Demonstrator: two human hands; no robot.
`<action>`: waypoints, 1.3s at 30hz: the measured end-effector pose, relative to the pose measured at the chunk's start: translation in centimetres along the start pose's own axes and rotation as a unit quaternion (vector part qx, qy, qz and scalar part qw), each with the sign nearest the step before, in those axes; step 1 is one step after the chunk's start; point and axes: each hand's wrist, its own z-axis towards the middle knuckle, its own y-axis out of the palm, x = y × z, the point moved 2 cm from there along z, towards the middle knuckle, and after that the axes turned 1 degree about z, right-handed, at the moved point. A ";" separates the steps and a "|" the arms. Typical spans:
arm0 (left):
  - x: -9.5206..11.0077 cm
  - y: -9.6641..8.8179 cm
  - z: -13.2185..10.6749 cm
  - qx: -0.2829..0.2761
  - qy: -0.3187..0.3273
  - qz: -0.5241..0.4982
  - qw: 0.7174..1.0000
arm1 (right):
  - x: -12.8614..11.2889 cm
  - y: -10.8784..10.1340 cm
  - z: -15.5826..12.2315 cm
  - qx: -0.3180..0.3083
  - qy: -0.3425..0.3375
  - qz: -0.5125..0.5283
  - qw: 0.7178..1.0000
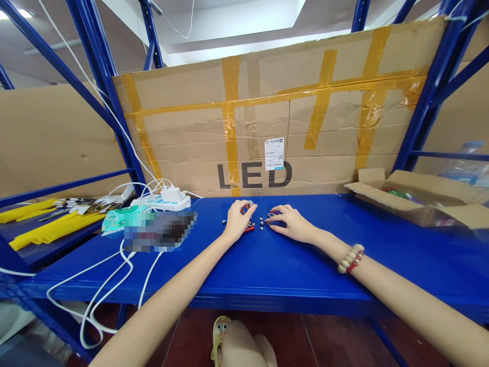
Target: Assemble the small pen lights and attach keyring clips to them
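My left hand [237, 220] is over the blue shelf top, its fingers curled in and the tips close together around something small and greyish that I cannot make out. Below those fingers lies a thin red cylinder [249, 229], partly covered by the hand. Several small shiny round pieces [262, 224] are scattered between the two hands. To their right, my right hand [293, 224] rests low on the surface with bent, separated fingers. Its fingertips are beside a small whitish item [271, 215], mostly hidden, and no firm grip on it shows.
A blue metal shelf [328, 275] carries everything. On its left are a white power strip [178, 204], loose white cables [128, 265], a green packet [118, 219] and a blurred-out dark object [160, 232]. An open cardboard box [408, 199] stands right; a taped cardboard sheet [191, 142] closes the back.
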 end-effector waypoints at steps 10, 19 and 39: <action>0.3 0.0 -0.2 -0.022 0.005 -0.006 1.000 | 0.4 0.0 0.1 0.009 -0.009 0.001 1.000; 0.0 0.1 -0.1 -0.019 0.007 0.002 1.000 | 0.6 -0.2 0.1 0.025 0.000 -0.022 0.999; 0.8 -0.1 -0.4 -0.055 0.074 0.017 0.996 | 0.1 -0.3 0.0 0.037 -0.050 0.016 0.998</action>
